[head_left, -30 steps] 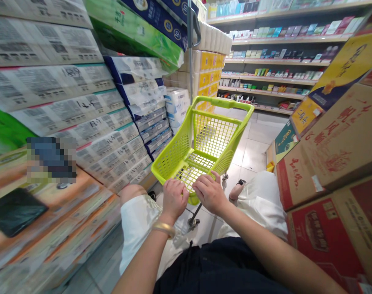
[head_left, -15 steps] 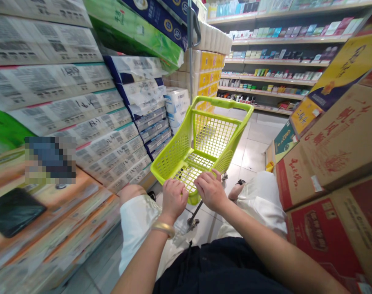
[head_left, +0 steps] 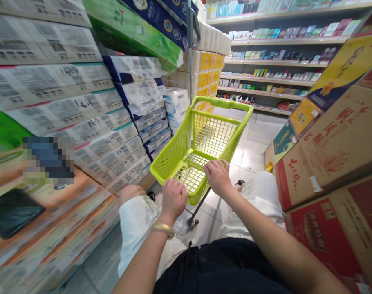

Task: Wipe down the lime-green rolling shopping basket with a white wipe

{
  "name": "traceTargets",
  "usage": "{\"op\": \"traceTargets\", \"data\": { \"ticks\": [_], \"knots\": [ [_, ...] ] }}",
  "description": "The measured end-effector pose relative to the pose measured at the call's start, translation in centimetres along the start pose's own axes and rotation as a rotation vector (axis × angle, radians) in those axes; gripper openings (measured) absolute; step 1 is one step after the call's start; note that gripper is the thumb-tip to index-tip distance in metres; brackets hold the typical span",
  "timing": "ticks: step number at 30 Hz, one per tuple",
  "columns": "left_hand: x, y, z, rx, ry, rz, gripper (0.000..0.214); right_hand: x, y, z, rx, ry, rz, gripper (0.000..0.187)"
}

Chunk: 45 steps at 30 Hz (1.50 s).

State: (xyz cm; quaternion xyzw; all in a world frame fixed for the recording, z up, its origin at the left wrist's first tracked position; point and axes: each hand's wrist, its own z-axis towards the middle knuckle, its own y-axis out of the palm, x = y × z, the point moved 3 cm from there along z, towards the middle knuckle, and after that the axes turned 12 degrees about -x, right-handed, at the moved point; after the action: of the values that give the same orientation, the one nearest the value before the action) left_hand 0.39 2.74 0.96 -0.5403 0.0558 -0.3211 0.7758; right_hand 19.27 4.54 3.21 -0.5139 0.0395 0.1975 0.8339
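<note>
In front of my knees stands a lime-green plastic shopping cart (head_left: 170, 157) with grid walls and caster wheels; its inside shows only the bare grid. My left hand (head_left: 173, 196) is curled over the near left part of the rim, fingers closed on it. A gold bangle (head_left: 163, 229) circles that wrist. Farther along the right rim, my right hand (head_left: 218, 176) has its fingers wrapped over the edge. The fingertips of both hands are partly hidden inside the basket. The cart's raised handle (head_left: 225, 103) is at the far end, touched by neither hand.
Tall stacks of packaged paper goods (head_left: 103, 122) rise close on the left. A black phone-like device (head_left: 14, 212) lies on orange packs. Cardboard boxes (head_left: 342, 143) wall the right side. Stocked shelves (head_left: 274, 61) line the back, beyond the tiled floor (head_left: 256, 139).
My right hand has slid along the cart's right rim, away from me and to the right. My left hand and the cart stay almost in place.
</note>
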Motion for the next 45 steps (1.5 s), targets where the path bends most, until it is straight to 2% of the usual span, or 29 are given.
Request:
{"op": "traceTargets", "data": {
  "ticks": [4, 6, 10, 15, 19, 23, 25, 29, 34, 38, 45],
  "knots": [
    [-0.3, -0.1, -0.1, -0.010, 0.001, -0.008, 0.026, -3.5, 0.7, -2.1, -0.068, -0.118, 0.018, 0.024],
    [-0.5, -0.2, -0.1, -0.012, 0.006, -0.014, 0.025, -4.3, 0.7, -2.5, -0.100, -0.181, 0.008, 0.025],
    [-0.6, -0.3, -0.2, -0.011, 0.008, -0.024, 0.026, -2.5, 0.1, -1.4, -0.121, -0.187, -0.039, 0.024],
    [-0.1, -0.2, -0.1, -0.012, -0.007, -0.030, 0.028, 1.1, -0.5, 0.7, -0.076, -0.015, -0.014, 0.024],
    [0.1, -0.1, -0.1, -0.009, -0.013, -0.043, 0.028, 0.0, -0.1, 0.0, -0.029, 0.038, 0.011, 0.023],
    [-0.3, -0.3, -0.1, -0.003, -0.012, -0.047, 0.027, -2.9, 0.4, -1.7, -0.042, -0.062, 0.012, 0.023],
    [-0.5, -0.4, -0.2, -0.011, -0.011, -0.045, 0.027, -3.6, 0.4, -2.0, -0.057, -0.127, 0.006, 0.024],
    [-0.7, -0.6, -0.2, -0.042, -0.021, -0.046, 0.028, -2.1, -0.2, -1.0, -0.073, -0.173, -0.019, 0.025],
    [-0.4, -0.4, -0.1, -0.051, -0.036, -0.056, 0.029, 0.7, -0.6, 0.8, -0.051, -0.021, -0.044, 0.025],
    [-0.1, -0.3, 0.0, -0.026, -0.033, -0.067, 0.029, 1.0, -0.3, 0.7, -0.031, 0.034, -0.032, 0.022],
    [-0.5, -0.2, 0.2, -0.039, -0.007, -0.086, 0.026, 0.8, -0.1, 0.1, -0.010, 0.030, -0.021, 0.022]
  ]
}}
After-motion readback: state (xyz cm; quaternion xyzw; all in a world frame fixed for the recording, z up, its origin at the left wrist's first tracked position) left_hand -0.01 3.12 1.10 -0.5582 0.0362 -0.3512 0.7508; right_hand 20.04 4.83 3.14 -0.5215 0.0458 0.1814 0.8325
